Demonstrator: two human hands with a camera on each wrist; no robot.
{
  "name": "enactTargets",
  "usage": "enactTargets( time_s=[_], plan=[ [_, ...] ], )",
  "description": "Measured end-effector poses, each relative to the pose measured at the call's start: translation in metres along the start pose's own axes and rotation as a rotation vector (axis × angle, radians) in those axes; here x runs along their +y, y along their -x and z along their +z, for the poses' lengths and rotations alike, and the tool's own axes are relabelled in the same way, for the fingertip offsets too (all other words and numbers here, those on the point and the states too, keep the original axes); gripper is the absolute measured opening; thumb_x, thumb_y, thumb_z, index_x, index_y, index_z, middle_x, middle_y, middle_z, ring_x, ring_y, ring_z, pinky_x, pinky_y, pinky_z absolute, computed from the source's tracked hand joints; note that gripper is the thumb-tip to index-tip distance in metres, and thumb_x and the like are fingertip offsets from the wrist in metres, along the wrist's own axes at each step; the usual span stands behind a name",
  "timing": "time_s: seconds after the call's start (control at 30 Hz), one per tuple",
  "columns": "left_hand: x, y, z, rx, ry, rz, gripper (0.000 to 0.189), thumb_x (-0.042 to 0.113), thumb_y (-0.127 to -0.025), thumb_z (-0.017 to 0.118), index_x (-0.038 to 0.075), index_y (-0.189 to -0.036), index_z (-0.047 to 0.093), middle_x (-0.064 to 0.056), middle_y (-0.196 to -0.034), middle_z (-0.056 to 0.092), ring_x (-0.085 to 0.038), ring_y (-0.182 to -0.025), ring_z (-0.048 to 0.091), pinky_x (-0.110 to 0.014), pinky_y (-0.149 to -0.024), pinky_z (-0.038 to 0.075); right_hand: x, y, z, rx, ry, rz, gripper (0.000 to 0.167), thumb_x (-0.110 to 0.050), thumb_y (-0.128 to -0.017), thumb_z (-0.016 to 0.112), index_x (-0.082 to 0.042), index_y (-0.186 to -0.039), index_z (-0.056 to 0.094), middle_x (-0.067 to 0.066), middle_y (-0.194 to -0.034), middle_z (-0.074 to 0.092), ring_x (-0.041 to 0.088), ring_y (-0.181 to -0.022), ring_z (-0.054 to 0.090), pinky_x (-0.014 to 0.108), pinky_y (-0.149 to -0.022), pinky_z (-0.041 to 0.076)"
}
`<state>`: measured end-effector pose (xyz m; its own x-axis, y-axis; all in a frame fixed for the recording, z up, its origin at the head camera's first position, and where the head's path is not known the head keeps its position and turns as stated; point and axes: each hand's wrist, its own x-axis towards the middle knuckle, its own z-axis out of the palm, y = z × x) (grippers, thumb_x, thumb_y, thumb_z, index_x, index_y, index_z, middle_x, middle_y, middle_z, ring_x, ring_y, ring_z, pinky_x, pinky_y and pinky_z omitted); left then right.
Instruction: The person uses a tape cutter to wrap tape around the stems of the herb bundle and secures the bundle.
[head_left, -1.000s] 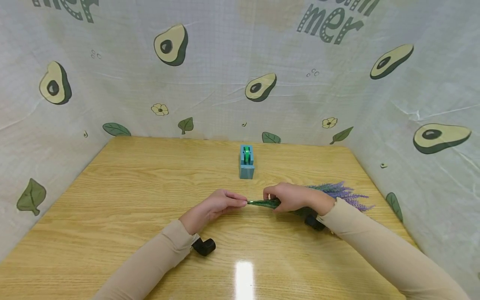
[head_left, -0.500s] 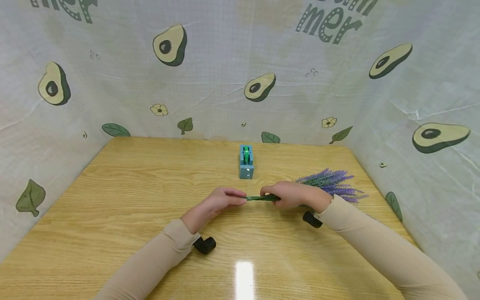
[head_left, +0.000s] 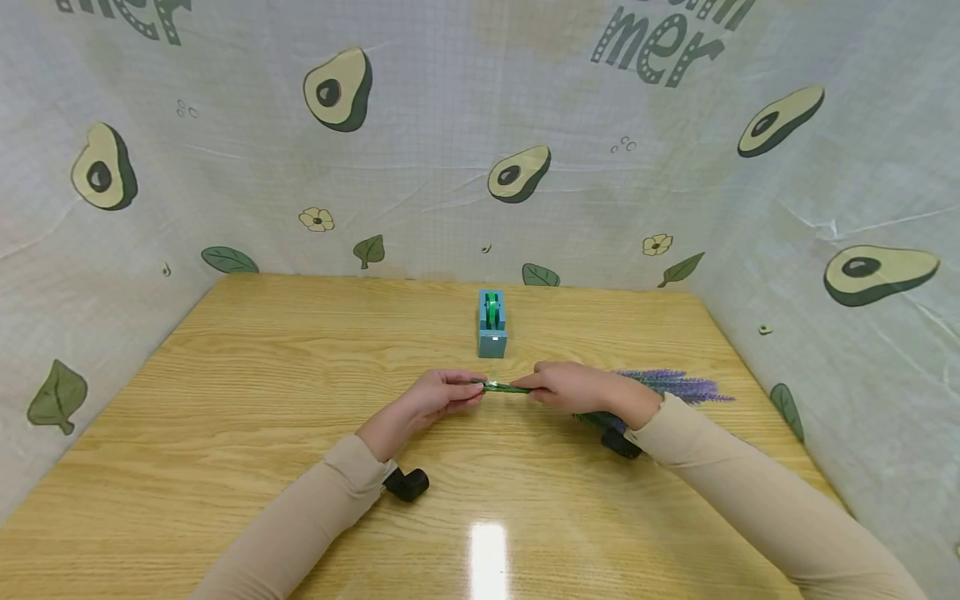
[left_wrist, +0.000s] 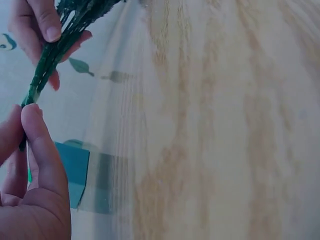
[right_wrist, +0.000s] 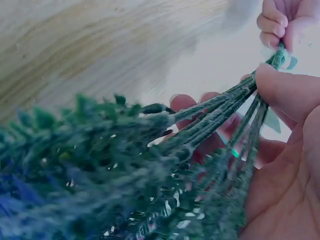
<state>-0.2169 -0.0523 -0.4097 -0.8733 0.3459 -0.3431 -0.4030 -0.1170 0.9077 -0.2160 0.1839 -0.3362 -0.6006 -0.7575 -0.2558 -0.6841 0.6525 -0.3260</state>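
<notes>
A bunch of artificial lavender with purple heads lies level between my hands, heads toward the right. My left hand pinches the tip of the green stems between thumb and fingers. Farther up the stems, my right hand holds the bunch, its thumb pressed along them in the right wrist view. A shiny, clear strip shows around the stems between the two hands. Leafy green sprigs fan out below the right hand, which hides part of the bunch in the head view.
A blue tape dispenser with a green roll stands on the wooden table, just beyond the hands. Avocado-printed cloth walls the table at the back and sides. Each wrist carries a black camera.
Both hands have shifted slightly up and left in the head view, carrying the stems. The flower heads swung up, then back down as the bunch turned. The dispenser stayed put.
</notes>
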Motion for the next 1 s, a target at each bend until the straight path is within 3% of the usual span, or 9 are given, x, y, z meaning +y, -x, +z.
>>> enactTargets(
  time_s=[0.3, 0.47, 0.63, 0.8, 1.0],
  plan=[
    [0.001, 0.002, 0.002, -0.003, 0.002, -0.014, 0.028, 0.001, -0.089, 0.062, -0.009, -0.114, 0.061, -0.01, -0.095, 0.068, -0.016, -0.086, 0.066, -0.03, -0.084, 0.05, 0.002, -0.001, -0.003, 0.044, 0.088, 0.019, 0.037, -0.017, -0.09, 0.064, -0.012, -0.126, 0.06, -0.002, -0.085, 0.052, 0.012, -0.065, 0.042, 0.025, -0.055, 0.035],
    [0.003, 0.002, 0.003, -0.005, -0.013, -0.007, 0.029, 0.001, -0.087, 0.064, -0.009, -0.114, 0.062, -0.011, -0.099, 0.068, -0.016, -0.089, 0.066, -0.031, -0.087, 0.049, 0.004, -0.005, -0.002, 0.076, 0.108, 0.023, 0.026, -0.016, -0.084, 0.071, -0.008, -0.109, 0.065, -0.001, -0.089, 0.054, 0.013, -0.075, 0.051, 0.031, -0.065, 0.045],
    [0.004, 0.002, 0.004, -0.025, -0.017, 0.002, 0.033, -0.002, -0.087, 0.063, -0.009, -0.119, 0.059, -0.011, -0.107, 0.066, -0.014, -0.089, 0.065, -0.032, -0.089, 0.048, 0.008, -0.009, -0.003, 0.065, 0.073, -0.004, 0.021, -0.013, -0.081, 0.074, -0.01, -0.095, 0.059, -0.004, -0.085, 0.053, 0.012, -0.071, 0.047, 0.029, -0.064, 0.044],
    [0.004, 0.001, 0.004, -0.004, -0.05, -0.006, 0.031, -0.003, -0.085, 0.064, -0.009, -0.116, 0.061, -0.011, -0.108, 0.065, -0.013, -0.087, 0.064, -0.031, -0.088, 0.049, 0.012, -0.01, -0.005, 0.016, -0.005, -0.042, 0.028, -0.009, -0.083, 0.071, -0.008, -0.108, 0.057, -0.001, -0.089, 0.059, 0.012, -0.071, 0.052, 0.031, -0.065, 0.045],
    [0.004, 0.001, 0.002, 0.003, -0.089, -0.009, 0.031, -0.003, -0.084, 0.065, -0.008, -0.114, 0.063, -0.012, -0.116, 0.062, -0.013, -0.088, 0.063, -0.031, -0.087, 0.049, 0.015, -0.01, -0.007, -0.034, -0.025, -0.091, 0.035, -0.004, -0.086, 0.064, -0.01, -0.12, 0.054, 0.002, -0.106, 0.059, 0.016, -0.09, 0.057, 0.034, -0.075, 0.048]
  ],
)
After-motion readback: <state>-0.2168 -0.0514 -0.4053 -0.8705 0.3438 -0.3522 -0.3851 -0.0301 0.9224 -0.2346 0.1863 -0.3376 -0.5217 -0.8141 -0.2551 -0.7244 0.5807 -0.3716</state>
